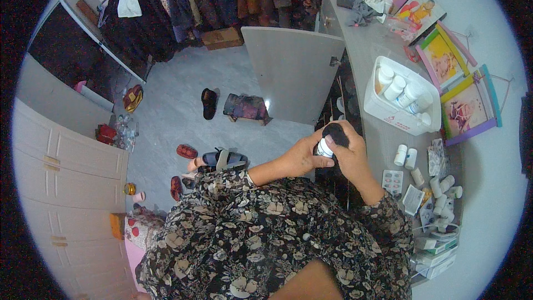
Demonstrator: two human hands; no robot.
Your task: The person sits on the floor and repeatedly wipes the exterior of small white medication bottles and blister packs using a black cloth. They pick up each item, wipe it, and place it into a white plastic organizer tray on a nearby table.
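Note:
Both my hands meet in front of me around a small white bottle (325,148) that bears writing, together with a dark, fuzzy round item (335,134). My left hand (302,159) wraps the bottle from the left side. From the right, my right hand (353,154) closes on the dark item, its thumb lying on the bottle. What the dark item is, I cannot tell. To the right, a white plastic basket (389,118) on the cabinet top holds several white bottles (394,88). Nearer me on that top lie two white bottles (400,155) and a blister pack (392,181).
An open cabinet door (291,71) juts out beyond my hands. More bottles (447,184) and medicine boxes (436,258) crowd the cabinet top's near end. Picture frames (472,108) lean at the wall. A low stool (245,107) and shoes (209,103) are on the floor.

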